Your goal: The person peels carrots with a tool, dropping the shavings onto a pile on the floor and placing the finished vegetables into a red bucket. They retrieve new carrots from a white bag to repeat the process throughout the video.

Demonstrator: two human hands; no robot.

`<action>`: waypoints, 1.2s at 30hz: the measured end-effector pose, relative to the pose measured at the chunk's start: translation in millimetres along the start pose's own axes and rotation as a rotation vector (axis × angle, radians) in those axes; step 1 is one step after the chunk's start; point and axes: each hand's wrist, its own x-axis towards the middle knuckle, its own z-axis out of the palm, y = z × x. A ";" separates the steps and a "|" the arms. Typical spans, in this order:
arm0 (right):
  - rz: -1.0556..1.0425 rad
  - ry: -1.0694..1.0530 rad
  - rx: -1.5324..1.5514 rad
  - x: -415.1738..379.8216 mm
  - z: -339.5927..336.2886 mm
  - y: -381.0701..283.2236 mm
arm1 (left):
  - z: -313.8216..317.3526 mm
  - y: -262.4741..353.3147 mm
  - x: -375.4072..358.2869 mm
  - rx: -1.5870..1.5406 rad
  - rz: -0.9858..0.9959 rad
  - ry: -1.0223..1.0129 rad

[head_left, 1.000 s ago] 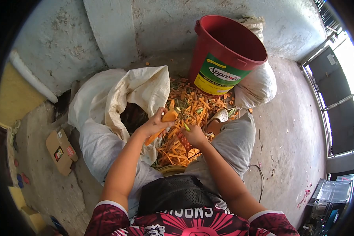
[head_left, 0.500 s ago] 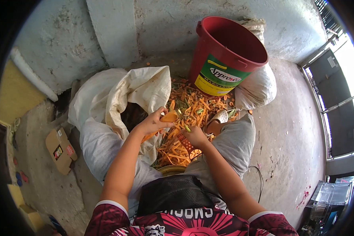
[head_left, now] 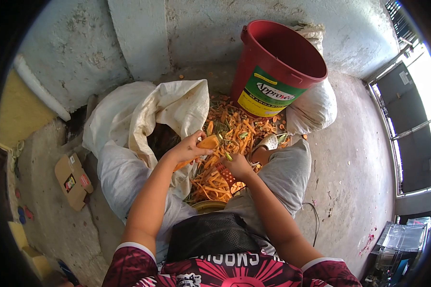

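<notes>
My left hand (head_left: 190, 147) is wrapped round an orange carrot (head_left: 209, 142), whose thick end points to the right. Close by on the right, my right hand (head_left: 237, 165) is closed on a small tool with a yellow-green handle (head_left: 228, 156); its blade cannot be made out. Beneath and beyond both hands lies a heap of orange peelings (head_left: 231, 125) mixed with green bits. An open white sack (head_left: 183, 103) stands beside my left hand, its inside dark.
A large red bucket (head_left: 246, 62) with a green and yellow label stands beyond the peelings, against a filled white sack (head_left: 316, 110). Cut cardboard (head_left: 72, 184) lies at the left. Between my legs is a yellow rim (head_left: 208, 206). A wall (head_left: 201, 33) rises behind.
The carrot in my left hand has turned slightly, and its green-yellow tip no longer shows at its right end. Both hands have stayed nearly in place.
</notes>
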 end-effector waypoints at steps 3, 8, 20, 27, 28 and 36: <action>0.060 -0.025 0.074 -3.5 -2.3 -6.5 | 0.3 -0.5 0.2 -0.015 0.012 -0.002; 0.044 -0.044 0.116 5.7 4.8 9.0 | 0.9 0.9 -1.5 -0.029 0.016 -0.006; 0.106 -0.044 0.042 -2.7 -2.4 -8.1 | 1.6 1.2 -1.7 -0.022 0.010 0.001; 0.167 -0.020 0.067 -7.4 6.8 -10.5 | 16.6 -6.1 0.9 0.201 0.104 0.127; 0.155 -0.026 0.065 -3.9 9.7 -4.3 | 16.6 -4.9 0.3 0.211 0.117 0.121; 0.145 -0.027 0.055 5.9 21.3 17.1 | 24.8 -10.3 0.7 0.547 0.264 0.282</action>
